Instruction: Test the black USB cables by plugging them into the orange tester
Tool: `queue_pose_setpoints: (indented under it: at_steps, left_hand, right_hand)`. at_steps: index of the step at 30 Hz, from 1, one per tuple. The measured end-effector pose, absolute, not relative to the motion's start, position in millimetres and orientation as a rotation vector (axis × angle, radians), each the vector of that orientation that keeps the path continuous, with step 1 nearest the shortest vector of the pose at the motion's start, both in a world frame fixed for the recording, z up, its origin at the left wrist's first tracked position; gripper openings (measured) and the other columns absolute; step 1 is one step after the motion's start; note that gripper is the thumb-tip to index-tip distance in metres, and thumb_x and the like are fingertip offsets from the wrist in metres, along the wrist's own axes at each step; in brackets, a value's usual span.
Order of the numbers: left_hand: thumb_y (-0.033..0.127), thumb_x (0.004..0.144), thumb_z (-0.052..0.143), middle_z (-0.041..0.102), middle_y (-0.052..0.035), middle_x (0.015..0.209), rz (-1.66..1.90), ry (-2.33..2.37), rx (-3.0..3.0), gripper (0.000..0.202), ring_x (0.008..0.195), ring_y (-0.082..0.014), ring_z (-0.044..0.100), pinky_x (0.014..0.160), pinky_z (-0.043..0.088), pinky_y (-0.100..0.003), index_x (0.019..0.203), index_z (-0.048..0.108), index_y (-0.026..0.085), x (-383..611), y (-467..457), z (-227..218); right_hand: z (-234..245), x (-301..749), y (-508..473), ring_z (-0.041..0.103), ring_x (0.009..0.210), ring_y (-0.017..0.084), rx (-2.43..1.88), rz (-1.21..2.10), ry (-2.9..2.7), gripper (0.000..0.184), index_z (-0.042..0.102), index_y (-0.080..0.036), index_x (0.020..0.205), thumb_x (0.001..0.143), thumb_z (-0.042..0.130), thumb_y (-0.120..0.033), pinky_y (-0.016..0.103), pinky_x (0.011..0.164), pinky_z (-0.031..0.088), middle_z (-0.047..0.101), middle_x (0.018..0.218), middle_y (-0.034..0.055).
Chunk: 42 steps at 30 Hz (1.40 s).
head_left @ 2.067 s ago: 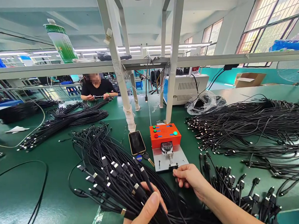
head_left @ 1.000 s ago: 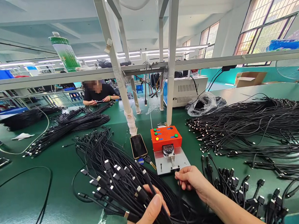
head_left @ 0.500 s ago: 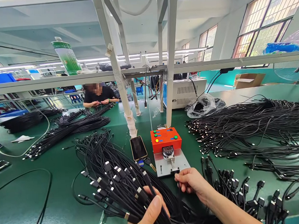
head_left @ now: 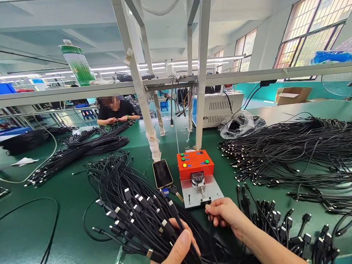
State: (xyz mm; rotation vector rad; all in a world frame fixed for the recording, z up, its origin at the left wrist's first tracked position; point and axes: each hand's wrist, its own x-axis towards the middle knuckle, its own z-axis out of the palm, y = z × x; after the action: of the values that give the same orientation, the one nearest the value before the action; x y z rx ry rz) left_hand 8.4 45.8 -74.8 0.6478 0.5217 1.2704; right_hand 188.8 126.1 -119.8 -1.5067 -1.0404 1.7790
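My left hand (head_left: pixel 178 244) is wrapped round a thick bundle of black USB cables (head_left: pixel 144 219), their metal-tipped plugs fanning out to the left. In my right hand (head_left: pixel 222 213), thumb and fingers pinch the end of one black cable (head_left: pixel 211 233) at the front edge of a metal test fixture (head_left: pixel 193 194). The plug itself is hidden by my fingers and the fixture's small black socket. Behind the plate rises an orange box (head_left: pixel 195 162) with green and yellow buttons, and a round digital gauge (head_left: pixel 198 178) sits before it.
A phone (head_left: pixel 162 174) and keys (head_left: pixel 176 192) lie left of the fixture. Large cable piles (head_left: pixel 293 150) cover the right side, with more plugs (head_left: pixel 282 224) near my right forearm. White posts (head_left: pixel 201 88) stand behind the box. Across the table sits a co-worker (head_left: pixel 116 111).
The view shifts very slightly. Both my hands keep their holds and places, with the right still pinching the cable at the fixture.
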Motion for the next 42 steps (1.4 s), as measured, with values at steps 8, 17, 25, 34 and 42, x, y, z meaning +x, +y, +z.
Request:
queue_pose_setpoints:
  at_steps: [8,17,25,34,42]
  left_hand:
    - [0.034,0.081,0.052,0.066,-0.0023,0.056,1.272,0.5,0.658,0.02,0.051,-0.0163,0.061,0.049,0.047,-0.029,0.076,0.062,0.017,7.4,44.8,-72.1]
    - [0.026,0.076,0.061,0.067,-0.0003,0.055,1.26,0.516,0.618,0.008,0.049,-0.0153,0.062,0.048,0.048,-0.026,0.076,0.063,0.018,7.9,44.2,-73.1]
    - [0.033,0.076,0.059,0.067,0.0011,0.056,1.24,0.473,0.543,0.017,0.047,-0.0151,0.062,0.047,0.051,-0.027,0.07,0.066,0.018,9.1,45.2,-71.0]
    - [0.035,0.078,0.057,0.068,-0.0016,0.055,1.272,0.469,0.614,0.018,0.049,-0.0165,0.063,0.047,0.049,-0.026,0.074,0.063,0.018,8.9,45.9,-74.3]
    - [0.032,0.082,0.052,0.068,-0.0018,0.056,1.281,0.472,0.627,0.019,0.05,-0.0177,0.064,0.046,0.049,-0.028,0.076,0.062,0.018,8.0,44.5,-76.1]
  right_hand:
    - [-123.2,190.7,128.1,0.049,0.038,0.006,-1.467,1.784,-1.063,0.027,0.058,-0.009,0.065,0.066,0.064,-0.036,0.015,0.033,0.017,0.059,0.051,0.0038]
    - [-124.7,192.2,131.8,0.049,0.038,0.005,-1.468,1.811,-1.086,0.025,0.059,-0.009,0.064,0.066,0.065,-0.034,0.014,0.033,0.018,0.059,0.05,0.004]
    - [-126.2,193.5,133.2,0.048,0.037,0.005,-1.467,1.811,-1.098,0.023,0.058,-0.01,0.063,0.066,0.064,-0.032,0.014,0.033,0.018,0.058,0.048,0.0036]
    - [-123.6,191.9,133.5,0.046,0.035,0.005,-1.49,1.807,-1.087,0.021,0.059,-0.01,0.062,0.065,0.065,-0.03,0.015,0.033,0.018,0.058,0.047,0.0032]
    - [-124.5,192.1,134.8,0.046,0.035,0.005,-1.481,1.821,-1.078,0.02,0.058,-0.01,0.062,0.066,0.064,-0.028,0.014,0.033,0.018,0.058,0.047,0.0036]
